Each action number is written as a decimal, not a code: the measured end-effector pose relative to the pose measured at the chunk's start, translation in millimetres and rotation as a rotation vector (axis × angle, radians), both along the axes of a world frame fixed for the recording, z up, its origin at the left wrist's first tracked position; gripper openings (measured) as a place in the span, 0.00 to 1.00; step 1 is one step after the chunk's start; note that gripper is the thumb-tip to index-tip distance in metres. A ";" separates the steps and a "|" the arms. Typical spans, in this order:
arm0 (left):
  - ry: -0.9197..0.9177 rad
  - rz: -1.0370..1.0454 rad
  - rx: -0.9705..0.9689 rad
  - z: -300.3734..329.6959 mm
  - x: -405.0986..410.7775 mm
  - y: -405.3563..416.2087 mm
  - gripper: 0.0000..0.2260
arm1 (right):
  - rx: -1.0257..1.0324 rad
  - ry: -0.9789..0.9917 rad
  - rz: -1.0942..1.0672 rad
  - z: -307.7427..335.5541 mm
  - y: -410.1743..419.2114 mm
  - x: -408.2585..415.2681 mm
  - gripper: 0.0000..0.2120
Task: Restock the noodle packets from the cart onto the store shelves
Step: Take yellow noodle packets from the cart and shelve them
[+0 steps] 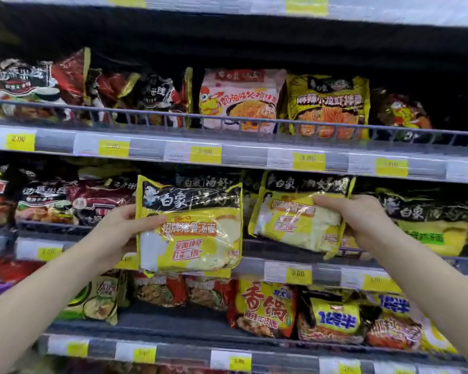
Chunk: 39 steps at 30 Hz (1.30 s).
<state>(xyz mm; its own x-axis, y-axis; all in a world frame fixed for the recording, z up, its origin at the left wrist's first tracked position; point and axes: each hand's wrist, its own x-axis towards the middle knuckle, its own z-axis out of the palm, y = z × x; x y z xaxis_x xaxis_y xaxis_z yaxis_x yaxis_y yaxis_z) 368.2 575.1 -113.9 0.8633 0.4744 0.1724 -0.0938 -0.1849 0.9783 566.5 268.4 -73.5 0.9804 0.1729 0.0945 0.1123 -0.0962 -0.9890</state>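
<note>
Left hand grips packet, right hand another

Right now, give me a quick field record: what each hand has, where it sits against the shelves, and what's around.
left hand: grips left yellow noodle packet by its left edge, upright, in front of the middle shelf
right hand: grips right yellow noodle packet, tilted, at the middle shelf front
shelf above: pink packet, wire rail
shelf below: red and yellow packet
cart: not in view
</note>
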 end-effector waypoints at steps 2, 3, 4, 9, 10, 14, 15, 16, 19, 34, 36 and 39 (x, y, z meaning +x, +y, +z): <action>-0.023 0.001 -0.018 -4.2 0.7 3.3 0.36 | -0.025 -0.071 -0.023 2.8 15.8 -1.6 0.17; -0.032 -0.002 -0.023 -6.2 1.6 5.4 0.35 | -0.025 -0.097 -0.039 3.5 23.1 0.8 0.17; -0.038 -0.001 -0.026 -7.6 1.8 7.2 0.35 | -0.027 -0.091 -0.064 4.5 30.0 1.0 0.18; -0.046 0.008 -0.010 -8.4 2.2 14.2 0.44 | -0.038 -0.017 -0.071 4.6 60.2 27.2 0.44; -0.048 0.013 -0.012 -8.1 1.9 15.1 0.46 | -0.039 -0.008 -0.069 4.4 66.0 36.5 0.45; -0.061 0.016 -0.002 -6.5 1.2 16.0 0.46 | -0.247 -0.047 -0.132 12.7 81.8 33.9 0.28; -0.061 0.013 0.000 -6.1 1.2 15.7 0.46 | -0.293 -0.047 -0.130 10.7 84.2 36.4 0.30; -0.062 0.010 0.001 -5.3 1.1 15.7 0.45 | -0.349 -0.060 -0.125 9.5 87.1 36.7 0.32; -0.065 0.011 -0.004 -3.3 0.9 13.4 0.42 | -0.528 -0.092 -0.115 2.3 90.7 36.1 0.31; -0.077 -0.011 0.021 2.0 17.5 10.8 0.40 | -1.125 -0.332 -0.021 -8.4 94.7 33.6 0.06; -0.087 -0.017 0.022 3.9 19.3 8.5 0.40 | -1.148 -0.331 -0.030 -11.8 94.0 34.8 0.07; -0.121 -0.018 0.022 4.8 22.2 5.5 0.39 | -1.210 -0.358 -0.096 -21.5 96.3 37.6 0.22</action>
